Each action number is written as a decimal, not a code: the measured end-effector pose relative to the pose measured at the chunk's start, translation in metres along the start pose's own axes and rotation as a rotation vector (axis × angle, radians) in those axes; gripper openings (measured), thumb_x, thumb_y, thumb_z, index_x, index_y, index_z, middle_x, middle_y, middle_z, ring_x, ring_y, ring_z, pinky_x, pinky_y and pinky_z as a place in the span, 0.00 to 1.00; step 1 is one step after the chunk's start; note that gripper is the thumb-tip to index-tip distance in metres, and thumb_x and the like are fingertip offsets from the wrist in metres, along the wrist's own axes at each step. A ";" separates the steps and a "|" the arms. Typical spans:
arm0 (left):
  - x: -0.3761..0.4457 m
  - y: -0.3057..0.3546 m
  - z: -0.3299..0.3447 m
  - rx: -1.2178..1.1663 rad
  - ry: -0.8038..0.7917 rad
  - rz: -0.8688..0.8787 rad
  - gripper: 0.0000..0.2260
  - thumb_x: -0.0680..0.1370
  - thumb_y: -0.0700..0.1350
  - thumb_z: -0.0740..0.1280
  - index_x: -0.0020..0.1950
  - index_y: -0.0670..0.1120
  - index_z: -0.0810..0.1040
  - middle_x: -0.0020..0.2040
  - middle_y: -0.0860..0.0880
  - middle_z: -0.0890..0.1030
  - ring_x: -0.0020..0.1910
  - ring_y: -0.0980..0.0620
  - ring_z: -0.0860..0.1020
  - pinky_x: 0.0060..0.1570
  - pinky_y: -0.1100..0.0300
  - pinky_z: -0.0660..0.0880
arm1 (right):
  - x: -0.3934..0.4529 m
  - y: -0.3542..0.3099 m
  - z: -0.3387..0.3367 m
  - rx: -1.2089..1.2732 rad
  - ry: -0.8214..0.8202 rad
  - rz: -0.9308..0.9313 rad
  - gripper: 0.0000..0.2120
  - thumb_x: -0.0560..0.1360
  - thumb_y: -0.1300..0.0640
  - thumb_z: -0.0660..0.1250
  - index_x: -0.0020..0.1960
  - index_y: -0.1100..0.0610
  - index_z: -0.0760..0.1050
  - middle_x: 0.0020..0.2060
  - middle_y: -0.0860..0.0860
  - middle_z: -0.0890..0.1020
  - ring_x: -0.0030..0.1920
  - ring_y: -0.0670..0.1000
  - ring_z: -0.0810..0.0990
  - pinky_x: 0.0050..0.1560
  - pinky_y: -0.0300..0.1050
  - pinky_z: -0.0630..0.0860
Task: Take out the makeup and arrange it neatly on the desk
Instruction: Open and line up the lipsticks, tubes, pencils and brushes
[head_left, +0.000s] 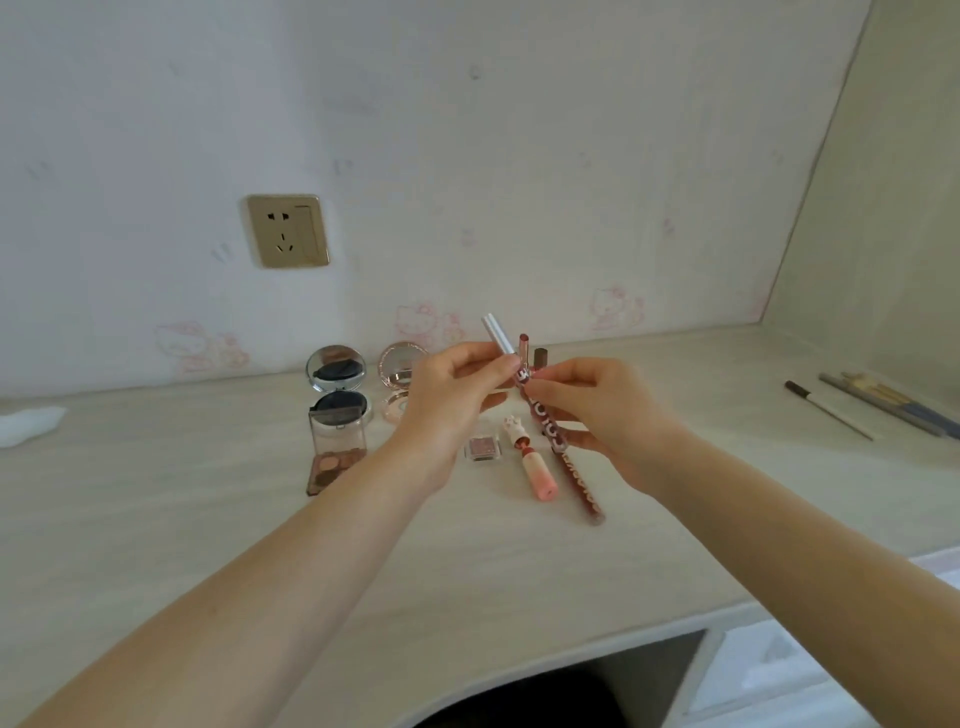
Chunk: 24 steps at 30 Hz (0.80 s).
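Note:
My left hand (457, 387) pinches a slim silver cap (496, 332) and holds it tilted above the desk. My right hand (597, 410) grips a thin dark-red lip stick with white lettering (543, 415), and its uncapped pinkish tip (523, 347) points up beside the cap. Cap and tip are close together but apart. On the desk (208, 519) below lie a pink lipstick with a paw-shaped top (535, 467) and a small square eyeshadow pot (483, 447). I cannot tell whether the lower lettered length (584, 493) belongs to the held stick or lies on the desk.
At the back left stand an open black-and-silver compact (337, 384), a clear-lidded eyeshadow palette (332, 460) and an open rose-gold compact (397, 376). Brushes (893, 405) and a pencil (826, 410) lie far right. White tissue (26, 423) sits far left. A wall socket (288, 231) is above.

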<state>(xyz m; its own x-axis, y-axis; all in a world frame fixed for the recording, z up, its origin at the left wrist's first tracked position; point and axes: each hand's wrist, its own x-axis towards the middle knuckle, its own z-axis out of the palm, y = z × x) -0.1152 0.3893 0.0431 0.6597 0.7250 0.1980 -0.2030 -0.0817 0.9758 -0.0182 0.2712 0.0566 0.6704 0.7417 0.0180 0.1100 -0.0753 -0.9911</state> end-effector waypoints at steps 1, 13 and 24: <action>-0.003 0.000 -0.009 -0.007 0.017 -0.002 0.07 0.75 0.41 0.71 0.52 0.42 0.82 0.45 0.45 0.85 0.48 0.48 0.84 0.55 0.52 0.79 | -0.001 0.000 0.009 0.005 -0.021 -0.003 0.07 0.72 0.57 0.73 0.48 0.58 0.81 0.41 0.55 0.85 0.40 0.50 0.81 0.45 0.46 0.80; -0.042 -0.007 -0.078 0.343 0.149 0.219 0.06 0.77 0.40 0.68 0.52 0.46 0.81 0.44 0.49 0.83 0.38 0.50 0.82 0.31 0.68 0.73 | 0.004 0.018 0.068 -0.067 -0.051 -0.146 0.06 0.77 0.55 0.66 0.45 0.55 0.79 0.37 0.50 0.84 0.41 0.47 0.83 0.45 0.46 0.82; -0.059 -0.046 -0.111 0.921 -0.022 0.581 0.12 0.76 0.51 0.64 0.57 0.52 0.81 0.47 0.57 0.77 0.42 0.56 0.78 0.42 0.55 0.77 | -0.005 0.045 0.081 -0.200 -0.215 -0.235 0.10 0.77 0.49 0.65 0.42 0.52 0.81 0.32 0.48 0.83 0.33 0.43 0.78 0.38 0.41 0.75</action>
<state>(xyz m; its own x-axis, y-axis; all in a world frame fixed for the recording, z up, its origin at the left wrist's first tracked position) -0.2255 0.4259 -0.0240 0.6531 0.3982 0.6441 0.1261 -0.8959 0.4260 -0.0758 0.3183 0.0008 0.4429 0.8756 0.1926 0.3975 0.0008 -0.9176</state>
